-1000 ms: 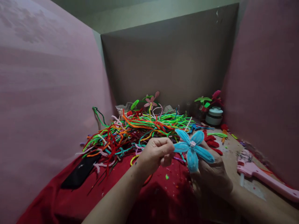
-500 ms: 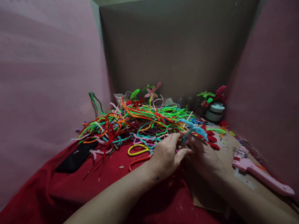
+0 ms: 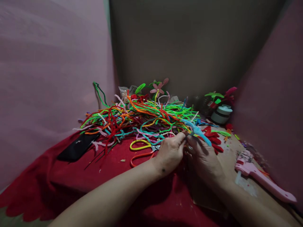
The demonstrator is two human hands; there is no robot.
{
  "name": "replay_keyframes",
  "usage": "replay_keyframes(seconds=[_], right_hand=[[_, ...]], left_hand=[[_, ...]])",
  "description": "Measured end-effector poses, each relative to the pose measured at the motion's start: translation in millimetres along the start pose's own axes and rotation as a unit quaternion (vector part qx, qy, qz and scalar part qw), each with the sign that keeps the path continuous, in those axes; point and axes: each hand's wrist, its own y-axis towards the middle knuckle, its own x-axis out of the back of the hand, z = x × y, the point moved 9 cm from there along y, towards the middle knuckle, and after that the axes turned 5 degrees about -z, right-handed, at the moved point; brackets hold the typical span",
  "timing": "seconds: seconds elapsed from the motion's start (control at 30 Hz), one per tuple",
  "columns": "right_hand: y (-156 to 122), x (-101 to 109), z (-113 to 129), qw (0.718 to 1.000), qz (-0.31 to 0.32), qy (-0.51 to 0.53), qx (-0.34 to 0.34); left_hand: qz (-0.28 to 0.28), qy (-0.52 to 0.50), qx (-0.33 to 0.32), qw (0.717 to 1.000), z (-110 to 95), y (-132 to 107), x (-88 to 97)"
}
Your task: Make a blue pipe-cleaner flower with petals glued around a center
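A light blue pipe-cleaner flower (image 3: 197, 130) rises between my hands, its looped petals spreading to both sides. My left hand (image 3: 171, 149) pinches at its lower part with thumb and forefinger. From the other side my right hand (image 3: 201, 154) grips the same piece just below the petals. The fingers hide most of the stem. Scissors (image 3: 143, 153) with one yellow and one orange-red handle lie beside my left hand, their blades partly covered. Behind the hands spreads a tangled heap of pipe cleaners (image 3: 146, 116) in many colours. Red pipe-cleaner petals (image 3: 214, 140) rest right of the flower.
A black phone (image 3: 79, 146) lies on the red cloth (image 3: 109, 176) at left. On the right, a pink glue gun (image 3: 262, 176) rests on brown cardboard (image 3: 233, 148). A pale lidded jar (image 3: 222, 114) and finished pipe-cleaner flowers (image 3: 157, 87) stand at the back.
The blue flower has turned and tipped, so its petals show more edge-on. Both hands have drawn closer together around its lower part. The view has shifted slightly.
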Motion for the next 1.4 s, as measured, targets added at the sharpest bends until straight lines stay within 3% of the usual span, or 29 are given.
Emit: replay_keyframes(seconds=[0.1, 0.27, 0.47, 0.67, 0.77, 0.83, 0.87, 0.93, 1.0, 1.07, 1.13, 1.23, 1.33, 1.4], right_hand=[[0.7, -3.7, -7.6, 0.999, 0.032, 0.021, -0.030], [2.8, -3.7, -8.7, 0.997, 0.056, 0.028, -0.042], [6.0, -4.9, 1.2, 0.997, 0.059, 0.029, -0.040], [8.8, 0.7, -10.3, 0.992, 0.111, 0.018, -0.060], [5.7, -3.1, -10.6, 0.987, 0.140, 0.036, -0.065], [3.4, -4.6, -10.0, 0.987, 0.135, 0.055, -0.070], [2.5, -4.7, -10.1, 0.987, 0.127, 0.062, -0.073], [0.8, -4.3, -12.6, 0.988, 0.107, 0.069, -0.088], [0.2, -1.9, -14.3, 0.990, 0.083, 0.067, -0.096], [0.9, 1.9, -13.3, 0.993, 0.059, 0.057, -0.086], [1.7, 4.3, -9.8, 0.996, 0.050, 0.033, -0.062], [2.1, 5.1, -5.7, 0.998, 0.053, -0.018, -0.033], [2.4, 5.9, -3.2, 0.997, 0.049, -0.050, -0.015], [2.3, 4.7, -5.7, 0.997, 0.053, -0.048, -0.022]], left_hand=[[0.003, -0.141, 0.065, 0.988, 6.4, 3.7, 0.3], [0.055, -0.293, 0.178, 0.938, 14.0, 3.1, -7.2], [0.097, -0.411, 0.237, 0.875, 16.9, -3.6, -18.0], [0.193, -0.569, 0.305, 0.739, 12.3, -15.5, -37.5], [0.231, -0.594, 0.319, 0.702, 7.3, -19.5, -40.2], [0.237, -0.585, 0.310, 0.711, 4.9, -18.9, -39.3], [0.231, -0.564, 0.301, 0.733, 5.4, -17.6, -38.1], [0.202, -0.471, 0.264, 0.817, 9.5, -13.4, -32.9], [0.141, -0.302, 0.180, 0.925, 11.8, -6.8, -19.9], [0.076, -0.100, 0.064, 0.990, 4.7, -3.6, -6.6], [0.052, 0.069, -0.033, 0.996, -3.9, -6.2, -4.3], [0.073, 0.197, -0.099, 0.973, -4.9, -10.3, -11.7], [0.068, 0.196, -0.092, 0.974, -1.7, -8.1, -10.8], [0.054, 0.129, -0.044, 0.989, 3.5, -4.4, -7.6]])
